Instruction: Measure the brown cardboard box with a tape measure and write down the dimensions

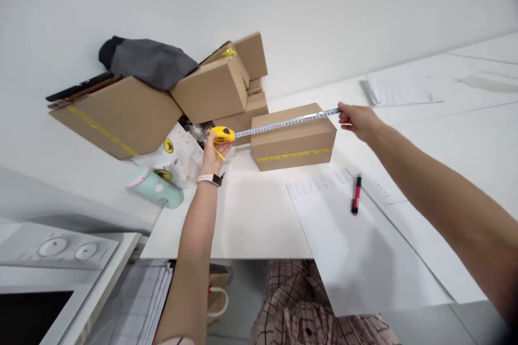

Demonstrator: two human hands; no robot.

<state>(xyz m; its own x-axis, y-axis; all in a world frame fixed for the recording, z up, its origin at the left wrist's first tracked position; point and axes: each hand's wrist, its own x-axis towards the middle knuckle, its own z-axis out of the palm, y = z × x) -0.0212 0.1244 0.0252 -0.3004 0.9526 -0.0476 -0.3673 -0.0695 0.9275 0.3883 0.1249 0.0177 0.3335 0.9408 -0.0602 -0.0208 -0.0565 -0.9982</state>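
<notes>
My left hand (215, 154) grips the yellow case of a tape measure (222, 135), left of a closed cardboard box (293, 143). The silver blade stretches out to the right, across the upper part of the box. At its far end my right hand (356, 120) pinches the blade tip, just past the box's right edge. A strip of yellow tape runs along the front of the box, which rests on the white table (254, 210). A band with a dark face circles my left wrist.
Several cardboard boxes (210, 89) are piled at the back left, with dark grey cloth (151, 62) on top. A mint-green bottle (156, 187) stands near the left edge. Paper sheets (335, 248) and a red-black marker (356, 194) lie at right; a white appliance (56, 259) is lower left.
</notes>
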